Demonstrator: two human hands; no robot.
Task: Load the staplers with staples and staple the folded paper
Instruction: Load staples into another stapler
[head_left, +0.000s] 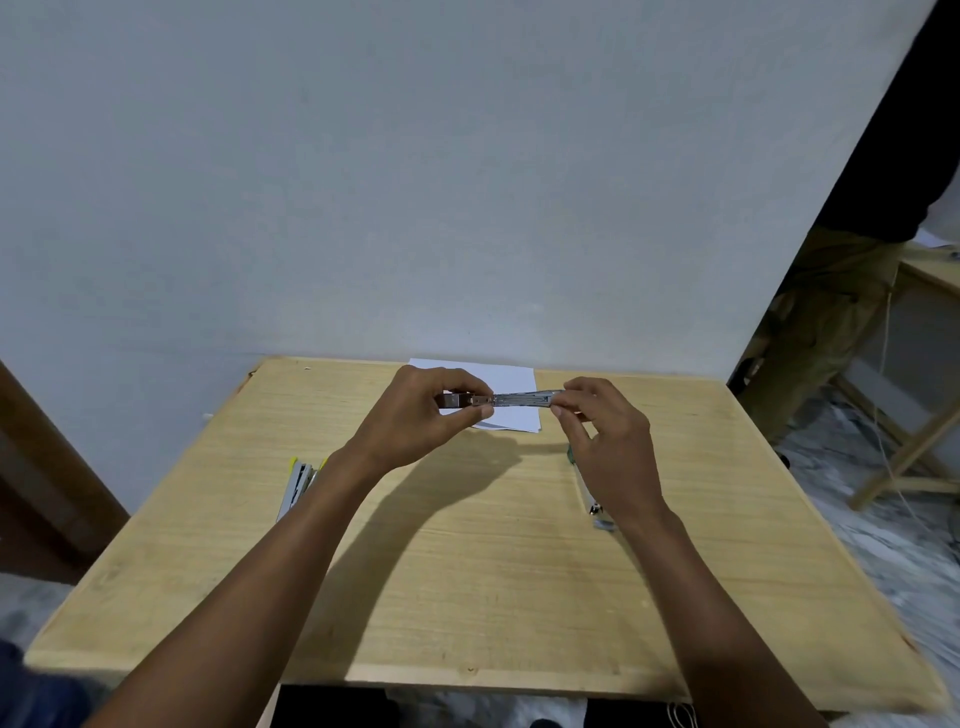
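both forearms are stretched out over the desk (467, 571) toward 12 o'clock, wrists a little raised. the left hand (426, 415) is held knuckles-up with its fingers (483, 411) curled in, and the 9 o'clock end of a metal stapler (519, 399) is pinched between thumb and fingertips. the right hand (610, 441) is turned a bit more onto its side. its thumb and forefinger are closed narrowly on the 3 o'clock end of the same stapler, with the other fingers loosely bent below it.

so the stapler is held level in the air, lying 9-to-3 between the two hands. its silver middle is bare between the fingertips and its brownish end is tucked inside the left hand. whether any staples sit in the channel can't be told, it's too small.

the folded paper (514, 375) is laid flat at the desk's 12 o'clock edge, right under the held stapler and partly hidden by it. a yellow stapler (298, 486) is parked at about 9 o'clock beside the left forearm. a green stapler (583, 488) is at about 3 o'clock, half covered by the right hand.
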